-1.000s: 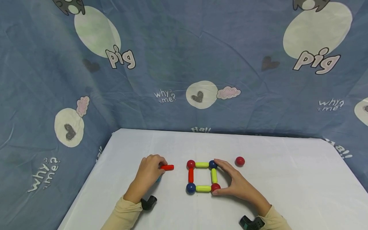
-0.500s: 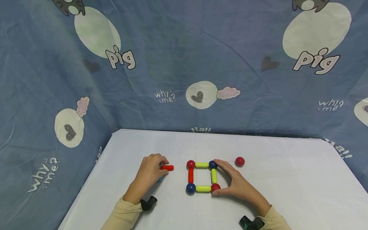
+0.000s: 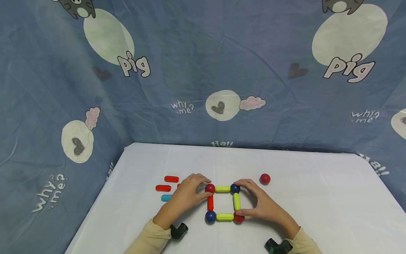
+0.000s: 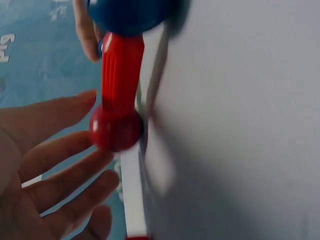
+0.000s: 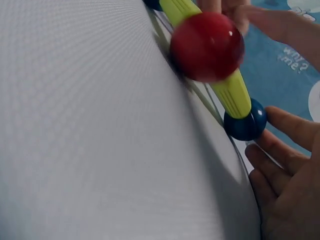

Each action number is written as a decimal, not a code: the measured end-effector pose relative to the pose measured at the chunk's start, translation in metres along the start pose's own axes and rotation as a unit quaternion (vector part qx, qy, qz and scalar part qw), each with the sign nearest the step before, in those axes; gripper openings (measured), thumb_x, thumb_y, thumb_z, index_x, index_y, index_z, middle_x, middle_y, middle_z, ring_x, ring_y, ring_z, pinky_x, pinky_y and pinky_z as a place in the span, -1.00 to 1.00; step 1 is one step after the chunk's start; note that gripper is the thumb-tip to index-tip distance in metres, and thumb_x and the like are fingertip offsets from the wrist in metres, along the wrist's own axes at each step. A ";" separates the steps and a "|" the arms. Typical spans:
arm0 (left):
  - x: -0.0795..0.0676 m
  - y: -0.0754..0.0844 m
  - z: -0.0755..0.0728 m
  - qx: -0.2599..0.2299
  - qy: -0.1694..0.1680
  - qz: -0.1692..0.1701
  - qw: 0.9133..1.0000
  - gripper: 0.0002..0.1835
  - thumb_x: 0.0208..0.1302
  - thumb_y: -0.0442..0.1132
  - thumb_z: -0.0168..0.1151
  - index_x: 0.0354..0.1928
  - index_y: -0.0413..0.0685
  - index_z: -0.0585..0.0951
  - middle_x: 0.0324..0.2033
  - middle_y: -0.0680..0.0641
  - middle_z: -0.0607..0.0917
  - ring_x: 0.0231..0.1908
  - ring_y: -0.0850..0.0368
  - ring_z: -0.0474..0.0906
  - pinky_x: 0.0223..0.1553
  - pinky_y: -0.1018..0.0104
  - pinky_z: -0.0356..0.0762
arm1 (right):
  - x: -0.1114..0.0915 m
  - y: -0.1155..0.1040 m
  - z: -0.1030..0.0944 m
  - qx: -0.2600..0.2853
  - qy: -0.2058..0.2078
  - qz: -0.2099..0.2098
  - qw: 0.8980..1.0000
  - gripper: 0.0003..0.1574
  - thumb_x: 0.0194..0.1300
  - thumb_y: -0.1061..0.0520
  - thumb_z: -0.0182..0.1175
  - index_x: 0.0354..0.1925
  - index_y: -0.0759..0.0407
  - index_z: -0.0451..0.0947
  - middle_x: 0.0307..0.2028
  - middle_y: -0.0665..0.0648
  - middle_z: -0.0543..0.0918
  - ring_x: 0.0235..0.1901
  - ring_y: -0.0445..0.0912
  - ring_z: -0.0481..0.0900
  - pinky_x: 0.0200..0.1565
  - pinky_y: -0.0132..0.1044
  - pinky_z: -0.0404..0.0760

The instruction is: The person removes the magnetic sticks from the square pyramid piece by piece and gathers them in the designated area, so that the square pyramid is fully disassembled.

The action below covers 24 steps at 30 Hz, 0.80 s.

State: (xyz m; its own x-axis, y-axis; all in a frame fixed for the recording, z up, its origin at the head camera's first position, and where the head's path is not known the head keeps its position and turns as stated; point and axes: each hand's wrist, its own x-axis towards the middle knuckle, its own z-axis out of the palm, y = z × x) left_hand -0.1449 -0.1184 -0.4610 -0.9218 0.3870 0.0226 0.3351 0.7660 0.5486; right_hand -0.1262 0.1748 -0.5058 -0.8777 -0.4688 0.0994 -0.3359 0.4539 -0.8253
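On the white table lies a square (image 3: 223,189) of magnetic building rods and balls. Three rods are yellow-green and the left one (image 3: 210,203) is red; red and blue balls form the corners. My left hand (image 3: 187,195) holds the far-left red ball (image 3: 209,188) between thumb and fingers. In the left wrist view, fingertips meet that red ball (image 4: 116,129) and the thumb is beside the red rod (image 4: 121,72). My right hand (image 3: 264,203) grips the right side, index finger at the far blue ball (image 3: 235,188), thumb at the near red ball (image 3: 239,217).
Loose red rods (image 3: 171,179) and a blue rod (image 3: 166,198) lie left of the square, partly behind my left hand. A single red ball (image 3: 265,179) sits at the back right. A patterned blue cloth (image 3: 177,134) hangs behind the table.
My left hand has let go of a loose red rod and moved right to the square's far-left red ball. The square has shifted slightly toward me, its near side most.
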 end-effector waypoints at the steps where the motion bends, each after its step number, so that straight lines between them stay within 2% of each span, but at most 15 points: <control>1: 0.002 0.002 0.003 0.001 -0.013 0.005 1.000 -0.58 0.20 -0.06 0.54 0.09 0.04 0.74 0.01 0.03 0.77 0.05 0.10 0.61 0.13 0.06 0.65 | 0.000 0.001 0.000 0.008 0.005 -0.004 1.000 -0.10 0.12 -0.18 0.55 0.37 -0.16 0.45 0.32 -0.09 0.51 0.39 -0.05 0.42 0.44 0.12 0.39; 4: 0.005 0.009 0.009 0.004 -0.040 0.010 0.999 -0.58 0.23 -0.04 0.52 0.12 0.06 0.73 0.01 0.06 0.77 0.02 0.15 0.59 0.13 0.13 0.65 | 0.001 0.003 0.002 0.031 0.022 -0.023 0.999 -0.32 0.23 -0.07 0.51 0.27 -0.08 0.54 0.20 -0.04 0.62 0.27 -0.13 0.54 0.38 -0.24 0.47; 6: 0.007 0.012 0.012 0.006 -0.048 0.016 0.999 -0.60 0.22 -0.06 0.53 0.08 0.05 0.75 -0.05 0.07 0.78 -0.04 0.17 0.58 0.07 0.18 0.65 | 0.002 0.005 0.003 0.047 0.032 -0.030 0.998 -0.42 0.25 0.00 0.50 0.21 0.00 0.59 0.12 0.01 0.68 0.12 -0.15 0.60 0.24 -0.41 0.53; 10: 0.007 0.016 0.016 0.010 -0.064 0.021 0.998 -0.66 0.19 -0.06 0.55 0.00 0.08 0.78 -0.14 0.11 0.77 -0.09 0.21 0.56 0.01 0.25 0.63 | 0.003 0.006 0.003 0.057 0.040 -0.022 0.997 -0.54 0.26 0.05 0.49 0.11 0.07 0.66 0.00 0.05 0.75 -0.15 -0.12 0.59 -0.08 -0.41 0.58; 12: 0.006 0.018 0.017 0.011 -0.075 0.023 0.997 -0.67 0.19 -0.03 0.55 -0.01 0.10 0.78 -0.13 0.13 0.77 -0.08 0.23 0.56 0.03 0.25 0.63 | 0.004 0.006 0.002 0.056 0.035 -0.022 0.998 -0.57 0.25 0.06 0.49 0.08 0.06 0.68 -0.03 0.04 0.76 -0.21 -0.09 0.57 -0.17 -0.38 0.55; 14: 0.005 0.020 0.020 0.011 -0.087 0.022 0.996 -0.68 0.21 -0.01 0.53 -0.01 0.13 0.78 -0.11 0.14 0.77 -0.09 0.25 0.54 0.03 0.27 0.62 | 0.003 0.005 0.001 0.057 0.025 -0.022 0.998 -0.59 0.26 0.05 0.48 0.06 0.05 0.70 -0.04 0.03 0.77 -0.21 -0.12 0.59 -0.17 -0.39 0.56; 18: 0.005 0.024 0.025 0.011 -0.102 0.021 0.995 -0.70 0.24 -0.01 0.51 -0.01 0.17 0.78 -0.12 0.18 0.75 -0.11 0.29 0.52 0.03 0.29 0.61 | 0.002 0.004 -0.001 0.068 0.001 -0.027 0.997 -0.61 0.28 0.05 0.46 0.06 0.07 0.71 -0.03 0.03 0.78 -0.09 -0.23 0.67 0.00 -0.42 0.64; 21: 0.005 0.026 0.026 0.011 -0.102 0.024 0.994 -0.73 0.24 -0.03 0.51 -0.03 0.17 0.78 -0.16 0.20 0.75 -0.13 0.31 0.52 0.02 0.31 0.61 | 0.002 0.005 -0.001 0.071 -0.011 -0.030 0.997 -0.61 0.30 0.06 0.45 0.07 0.10 0.70 -0.03 0.08 0.78 -0.03 -0.25 0.69 0.10 -0.41 0.64; 24: 0.005 0.027 0.026 0.010 -0.100 0.026 0.995 -0.75 0.24 -0.04 0.51 -0.06 0.16 0.78 -0.19 0.20 0.74 -0.17 0.32 0.50 -0.02 0.34 0.60 | 0.002 0.007 -0.001 0.067 -0.015 -0.036 0.997 -0.61 0.31 0.06 0.44 0.08 0.11 0.70 -0.03 0.09 0.79 -0.03 -0.24 0.69 0.10 -0.42 0.64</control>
State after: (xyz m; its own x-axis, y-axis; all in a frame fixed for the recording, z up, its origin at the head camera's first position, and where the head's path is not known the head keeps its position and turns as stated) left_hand -0.1352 -0.0823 -0.4683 -0.8463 0.5197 -0.1165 0.3878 0.7512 0.5341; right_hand -0.1305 0.1775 -0.5104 -0.8416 -0.5201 0.1459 -0.3470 0.3135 -0.8839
